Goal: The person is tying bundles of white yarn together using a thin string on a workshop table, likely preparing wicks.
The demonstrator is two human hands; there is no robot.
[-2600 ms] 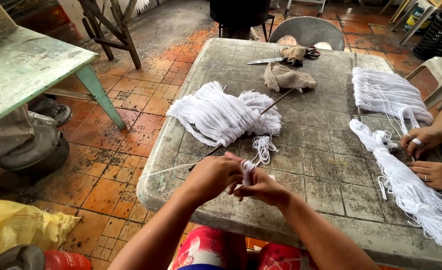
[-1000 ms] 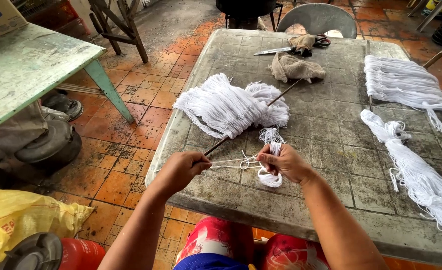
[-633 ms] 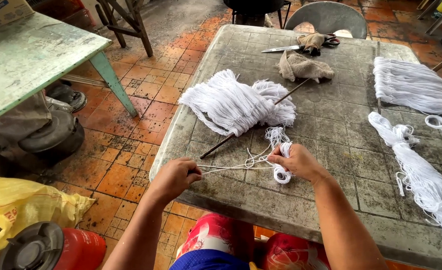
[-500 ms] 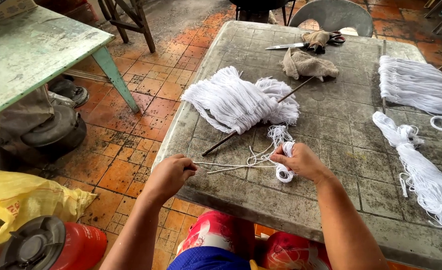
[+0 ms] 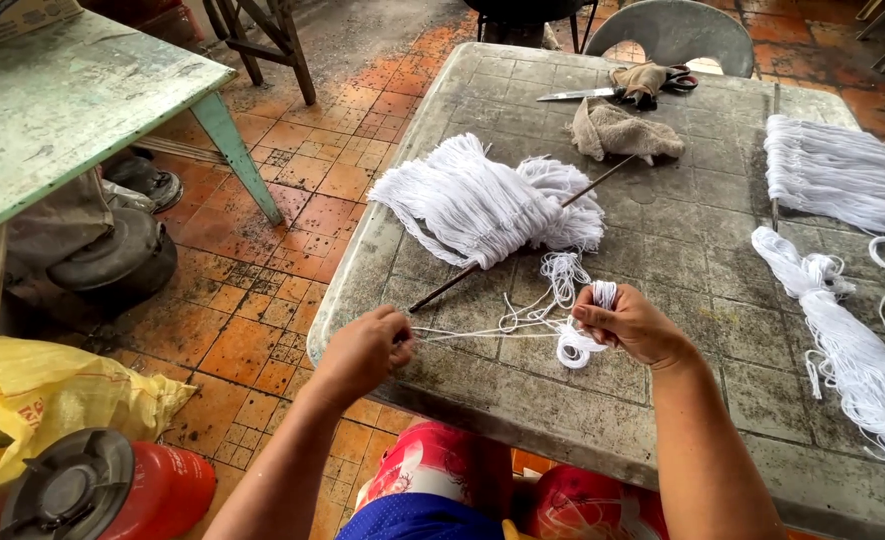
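Left hand [image 5: 362, 350] pinches taut white strands [image 5: 482, 332]; right hand [image 5: 627, 322] grips a small wound loop [image 5: 574, 345]. Beyond them, the big skein [image 5: 482, 205] looks mostly unwound.

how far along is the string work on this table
Done: tied white bundles lie at the table's right side. In hand: the right hand grips a small looped bunch of string, the left hand pulls strands taut. Left: the big loose pile on the stick.

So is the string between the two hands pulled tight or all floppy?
Mostly tight. The white string runs nearly straight from the left hand to the right hand; a small loop sags mid-span.
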